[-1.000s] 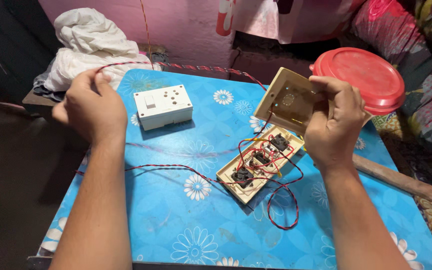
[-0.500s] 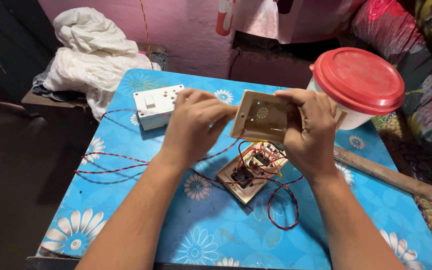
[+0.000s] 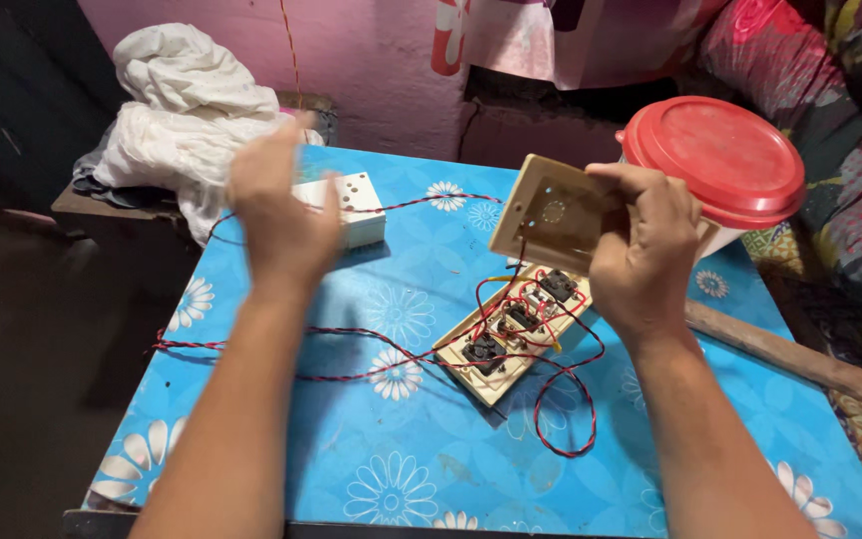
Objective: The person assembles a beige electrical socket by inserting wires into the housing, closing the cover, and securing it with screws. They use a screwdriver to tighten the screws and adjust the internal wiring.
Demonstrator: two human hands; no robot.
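Observation:
My right hand (image 3: 641, 255) grips a beige box cover (image 3: 551, 215), held tilted above an open switchboard plate (image 3: 511, 339) that lies face down on the blue flowered table (image 3: 401, 469), its black switch backs and red and black wires showing. My left hand (image 3: 281, 215) is blurred in the air over the left side of the table, in front of a white socket box (image 3: 351, 208); whether it holds anything cannot be made out. A twisted red and black wire (image 3: 281, 334) runs from the plate across the table to the left.
A white tub with a red lid (image 3: 715, 160) stands at the table's far right corner. A heap of white cloth (image 3: 177, 110) lies on a low stand at the back left. A wooden stick (image 3: 800, 359) leans along the right edge. The pink wall is behind.
My left hand has swung away from the cover to the left and up, towards the white socket box. My right hand keeps the cover, now a little higher and more to the right.

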